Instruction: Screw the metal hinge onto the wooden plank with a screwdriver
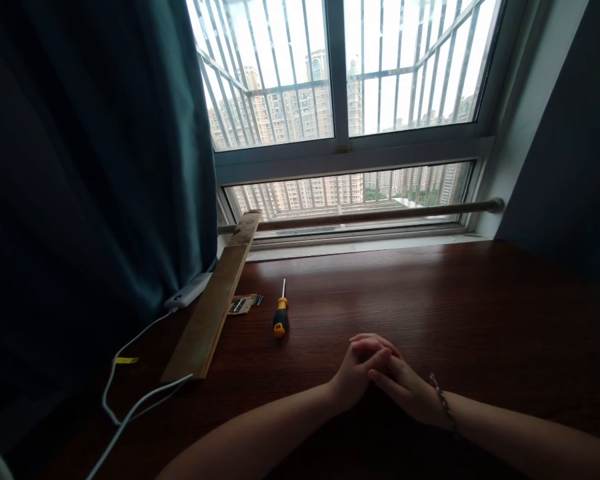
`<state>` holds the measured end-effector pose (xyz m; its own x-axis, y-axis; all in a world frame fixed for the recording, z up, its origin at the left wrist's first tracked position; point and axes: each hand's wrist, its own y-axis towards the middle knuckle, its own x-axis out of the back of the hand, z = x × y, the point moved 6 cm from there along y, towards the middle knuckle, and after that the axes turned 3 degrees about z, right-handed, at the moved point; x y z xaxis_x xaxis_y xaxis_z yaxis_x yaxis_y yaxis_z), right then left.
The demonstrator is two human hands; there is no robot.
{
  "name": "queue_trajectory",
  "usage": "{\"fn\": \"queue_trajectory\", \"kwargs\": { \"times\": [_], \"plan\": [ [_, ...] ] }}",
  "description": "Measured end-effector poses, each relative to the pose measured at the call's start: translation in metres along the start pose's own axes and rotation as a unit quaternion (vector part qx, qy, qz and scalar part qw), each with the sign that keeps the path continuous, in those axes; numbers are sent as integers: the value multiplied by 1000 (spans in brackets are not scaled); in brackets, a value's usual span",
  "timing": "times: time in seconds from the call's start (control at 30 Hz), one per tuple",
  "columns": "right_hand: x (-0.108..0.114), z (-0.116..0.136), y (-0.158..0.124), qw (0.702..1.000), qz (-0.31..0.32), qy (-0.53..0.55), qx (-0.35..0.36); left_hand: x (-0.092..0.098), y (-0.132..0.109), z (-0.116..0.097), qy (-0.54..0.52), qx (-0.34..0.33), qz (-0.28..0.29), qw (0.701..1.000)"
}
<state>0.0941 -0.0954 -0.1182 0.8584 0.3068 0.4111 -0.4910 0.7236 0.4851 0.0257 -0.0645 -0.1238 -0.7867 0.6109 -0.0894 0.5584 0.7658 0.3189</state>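
My left hand point(351, 378) and my right hand point(411, 389) are clasped together above the dark wooden table, fingers folded over one another. Both are closed, and no object shows between them. A braided bracelet point(443, 402) circles my right wrist. Nearest to the hands, off to the left, lies a screwdriver point(280, 318) with a black and yellow handle, its metal shaft pointing toward the window. Farther left is a long wooden board point(210, 313), its far end resting on the rail by the window. Part of a small printed brown packet point(244, 305) sticks out from beside the board.
A white power strip point(189, 291) lies between the board and the dark blue curtain point(130, 167). Its white cable point(111, 380) loops along the table's left side. Behind the table point(405, 287), a rail point(380, 217) crosses in front of the barred window point(280, 73).
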Motion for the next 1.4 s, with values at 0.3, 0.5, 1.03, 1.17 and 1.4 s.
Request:
{"fn": "queue_trajectory", "kwargs": {
  "times": [0.3, 0.5, 1.03, 1.17, 1.4],
  "plan": [
    [0, -3, 0, 1000, -2, 6, -9, -2, 1, 2, -22, 15, 1, 1000],
    [1, -2, 0, 1000, -6, 7, -3, 0, 2, 2, -7, 11, -2, 1000],
    [0, -4, 1, 1000, 0, 12, -2, 0, 1, 0, 1, 15, -5, 1000],
    [0, -4, 0, 1000, -4, 11, 1, -1, 1, 1, -18, 16, -2, 1000],
    [0, -3, 1, 1000, -6, 16, 2, 0, 0, 0, -8, 10, 1, 1000]
  ]
}}
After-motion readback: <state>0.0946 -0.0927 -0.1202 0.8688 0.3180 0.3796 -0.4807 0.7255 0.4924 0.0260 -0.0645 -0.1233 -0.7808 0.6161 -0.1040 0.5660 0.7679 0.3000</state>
